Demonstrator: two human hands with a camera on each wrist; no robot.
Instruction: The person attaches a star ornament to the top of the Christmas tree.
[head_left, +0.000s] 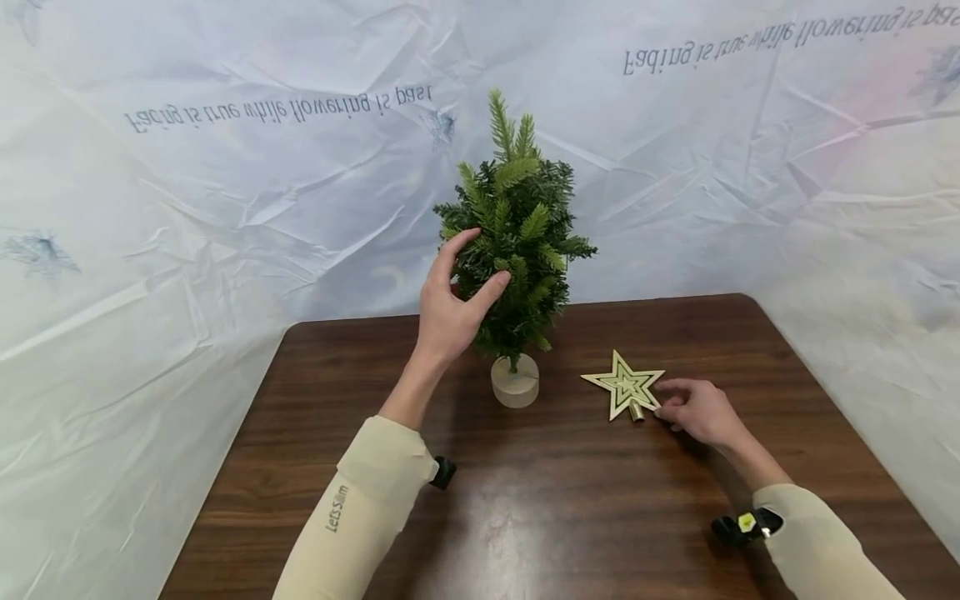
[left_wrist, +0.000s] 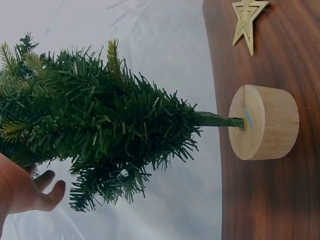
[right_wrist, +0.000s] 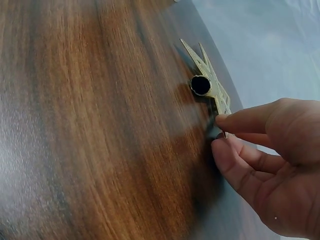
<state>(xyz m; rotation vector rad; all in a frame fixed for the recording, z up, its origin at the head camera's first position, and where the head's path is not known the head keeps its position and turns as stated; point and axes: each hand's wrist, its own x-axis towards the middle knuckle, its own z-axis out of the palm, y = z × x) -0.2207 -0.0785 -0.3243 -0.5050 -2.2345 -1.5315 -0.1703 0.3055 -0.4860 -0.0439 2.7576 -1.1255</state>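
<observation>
A small artificial Christmas tree (head_left: 517, 242) stands upright on a round wooden base (head_left: 515, 382) near the back of the table. At the left side of its foliage is my left hand (head_left: 450, 312), thumb and index finger spread apart; the left wrist view shows its loosely bent fingers (left_wrist: 52, 192) beside the needles. To the right of the base lies a gold star tree topper (head_left: 624, 386) with a short hollow tube (right_wrist: 201, 85). My right hand (head_left: 701, 412) pinches the star's lower right point between thumb and fingers.
The dark brown wooden table (head_left: 570, 492) has a rounded back edge. White sheeting (head_left: 337, 200) printed with lettering and blue flowers hangs behind it and on both sides.
</observation>
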